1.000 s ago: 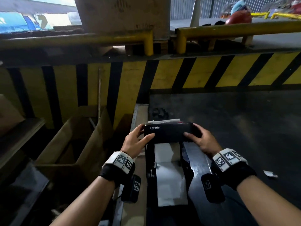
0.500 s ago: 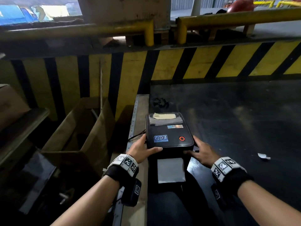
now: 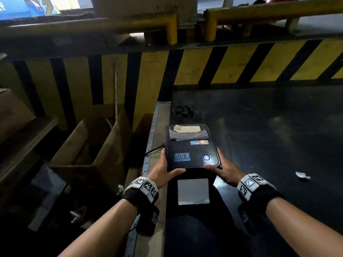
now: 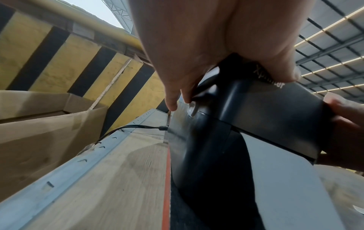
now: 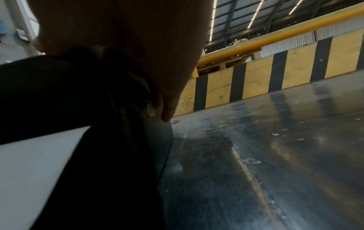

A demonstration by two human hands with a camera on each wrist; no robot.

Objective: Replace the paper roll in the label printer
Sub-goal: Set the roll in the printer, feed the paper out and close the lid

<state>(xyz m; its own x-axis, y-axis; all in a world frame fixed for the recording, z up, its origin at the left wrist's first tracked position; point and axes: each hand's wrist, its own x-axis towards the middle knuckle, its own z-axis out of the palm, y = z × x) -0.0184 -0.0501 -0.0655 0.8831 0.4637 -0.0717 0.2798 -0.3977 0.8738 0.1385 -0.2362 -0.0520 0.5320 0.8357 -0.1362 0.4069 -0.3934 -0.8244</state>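
A black label printer (image 3: 192,151) sits on a dark counter (image 3: 278,138), lid down, a blue light glowing on top. The left hand (image 3: 165,172) and right hand (image 3: 225,170) grip its near corners, thumbs over the lid's front edge, fingers curled along the sides. White paper (image 3: 193,191) sticks out in front; a cardboard box (image 3: 89,145) stands left.

the paper roll is hidden, seemingly inside the closed label printer (image 3: 192,147).

Head looks down; wrists, close, perhaps upward, share the printer (image 3: 192,147).
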